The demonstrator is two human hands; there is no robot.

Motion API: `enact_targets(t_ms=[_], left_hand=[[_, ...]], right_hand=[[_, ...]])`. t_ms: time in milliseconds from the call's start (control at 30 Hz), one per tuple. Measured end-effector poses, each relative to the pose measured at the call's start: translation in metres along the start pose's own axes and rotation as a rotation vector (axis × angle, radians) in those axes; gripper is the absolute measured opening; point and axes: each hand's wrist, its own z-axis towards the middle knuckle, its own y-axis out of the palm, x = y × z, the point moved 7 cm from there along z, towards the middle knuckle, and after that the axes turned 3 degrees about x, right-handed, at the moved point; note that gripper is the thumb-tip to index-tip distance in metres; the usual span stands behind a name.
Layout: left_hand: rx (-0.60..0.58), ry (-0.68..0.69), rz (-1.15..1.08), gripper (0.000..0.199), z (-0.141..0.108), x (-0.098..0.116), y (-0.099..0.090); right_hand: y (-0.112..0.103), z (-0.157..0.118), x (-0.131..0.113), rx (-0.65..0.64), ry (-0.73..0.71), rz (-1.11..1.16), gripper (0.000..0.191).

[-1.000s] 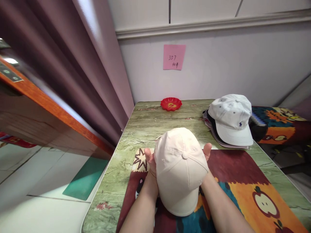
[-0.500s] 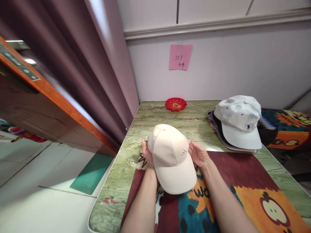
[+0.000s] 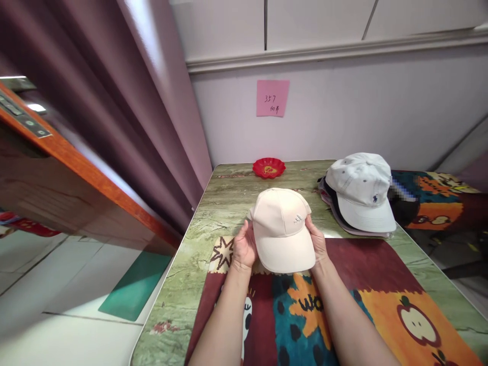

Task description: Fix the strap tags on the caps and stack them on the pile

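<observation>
Between my two hands is a cream baseball cap with a small stripe logo on its front, its brim pointing toward me. My left hand grips the cap's left side, thumb outside and the other fingers partly hidden behind it. On the opposite side, my right hand holds the edge by the brim, most of its fingers out of sight behind the cap. A stack of caps stands to the right, topped by a white cap with a small dark blue emblem.
A red scalloped dish sits near the table's back edge. Under my arms lies a colourful patterned mat on the wood-look table. A pink note is stuck on the wall. An orange-edged door and purple curtain border the left.
The cream cap has turned to sit more upright and level, its brim now facing me, and it has moved slightly away. Both hands have shifted with it. The camera view has moved a little.
</observation>
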Motion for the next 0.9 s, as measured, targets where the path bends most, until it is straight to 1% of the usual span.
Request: enact_targets(t_ms=[33, 100, 200, 300, 367, 400, 467, 533, 600, 633, 700, 767, 833, 900], left_hand=[[0.008, -0.028, 0.018, 0.028, 0.002, -0.005, -0.003], [0.031, -0.058, 0.048, 0.027, 0.005, -0.012, -0.010], [0.082, -0.010, 0.056, 0.034, 0.010, -0.013, -0.017], [0.164, 0.087, 0.038, 0.036, 0.013, -0.006, -0.020], [0.201, 0.151, 0.026, 0.036, 0.013, 0.002, -0.020], [0.207, 0.176, 0.021, 0.037, 0.014, 0.005, -0.019], [0.199, 0.189, 0.014, 0.039, 0.015, 0.009, -0.017], [0.183, 0.180, 0.024, 0.040, 0.015, 0.010, -0.014], [0.151, 0.173, 0.051, 0.038, 0.015, 0.010, -0.010], [0.124, 0.173, 0.069, 0.035, 0.015, 0.011, -0.007], [0.053, 0.153, 0.120, 0.030, 0.013, 0.010, 0.000], [-0.014, 0.100, 0.202, 0.030, 0.012, 0.007, 0.005], [-0.040, 0.059, 0.300, 0.034, 0.010, 0.004, 0.007], [-0.015, 0.048, 0.380, 0.037, 0.010, 0.003, 0.004]], right_hand=[[0.000, 0.001, 0.002, -0.009, 0.029, -0.001, 0.041], [0.000, 0.002, 0.004, 0.001, 0.082, 0.012, 0.037], [0.001, 0.004, 0.004, 0.030, 0.116, 0.044, 0.033], [0.008, 0.002, 0.004, 0.040, 0.067, 0.072, 0.043], [0.017, -0.005, 0.009, 0.043, 0.022, 0.080, 0.053], [0.022, -0.010, 0.014, 0.054, -0.001, 0.076, 0.055], [0.030, -0.021, 0.024, 0.108, -0.058, 0.044, 0.051], [0.034, -0.030, 0.030, 0.204, -0.121, -0.027, 0.049], [0.039, -0.035, 0.028, 0.272, -0.163, -0.082, 0.050], [0.044, -0.037, 0.023, 0.280, -0.178, -0.098, 0.049], [0.057, -0.037, 0.002, 0.257, -0.217, -0.124, 0.047], [0.076, -0.039, -0.034, 0.214, -0.302, -0.150, 0.047], [0.098, -0.042, -0.083, 0.166, -0.440, -0.164, 0.048], [0.119, -0.045, -0.139, 0.114, -0.602, -0.168, 0.049]])
